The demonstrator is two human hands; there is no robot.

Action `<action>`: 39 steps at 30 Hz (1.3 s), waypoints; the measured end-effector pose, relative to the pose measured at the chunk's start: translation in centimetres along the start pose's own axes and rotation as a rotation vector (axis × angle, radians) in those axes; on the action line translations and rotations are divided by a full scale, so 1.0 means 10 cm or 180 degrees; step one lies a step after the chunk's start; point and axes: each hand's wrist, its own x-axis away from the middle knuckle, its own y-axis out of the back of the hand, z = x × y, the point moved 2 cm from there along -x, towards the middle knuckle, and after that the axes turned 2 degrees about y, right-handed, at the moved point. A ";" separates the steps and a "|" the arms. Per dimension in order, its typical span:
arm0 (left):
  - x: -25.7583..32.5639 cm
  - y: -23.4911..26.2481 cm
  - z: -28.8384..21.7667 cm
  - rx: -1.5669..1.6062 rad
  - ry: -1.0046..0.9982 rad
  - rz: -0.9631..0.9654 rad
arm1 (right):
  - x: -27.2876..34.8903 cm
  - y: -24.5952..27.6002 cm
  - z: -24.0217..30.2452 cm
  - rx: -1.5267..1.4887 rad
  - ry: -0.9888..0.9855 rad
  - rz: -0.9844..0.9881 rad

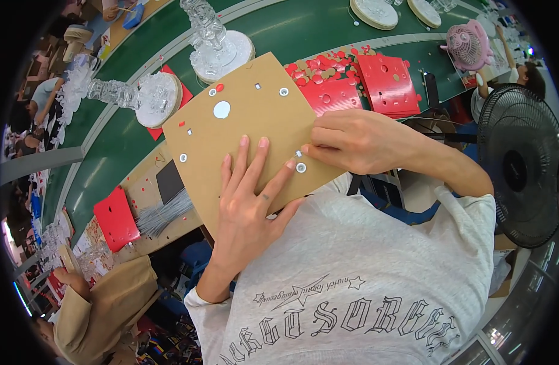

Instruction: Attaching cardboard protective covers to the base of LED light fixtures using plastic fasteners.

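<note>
Being touched, brown board [261,115], left hand [246,204] spread open at six o'clock, right hand [347,141] at three, grip pinched closed, contents hidden

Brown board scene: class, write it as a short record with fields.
Brown board: marked with pale circles
Left hand: fingers spread on the board
Right hand: fingers bunched over the board; anything held is unclear
Beyond: red sheets, red and brown discs
Left of board: bundle of thin grey strands
Right: black fan
</note>
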 end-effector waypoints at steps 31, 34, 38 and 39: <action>-0.01 -0.10 -0.07 0.0013 0.0011 -0.0061 | 0.15 -0.03 0.08 0.0401 0.0144 -0.0081; -0.01 -0.09 -0.09 0.0021 0.0046 -0.0039 | 0.13 0.00 0.09 0.0500 0.0255 -0.0021; -0.03 -0.09 -0.10 0.0058 0.0049 -0.0010 | 0.12 -0.05 0.09 0.0285 0.0186 -0.0089; -0.03 -0.09 -0.11 0.0056 0.0058 0.0006 | 0.12 -0.07 0.10 0.0170 0.0214 -0.0143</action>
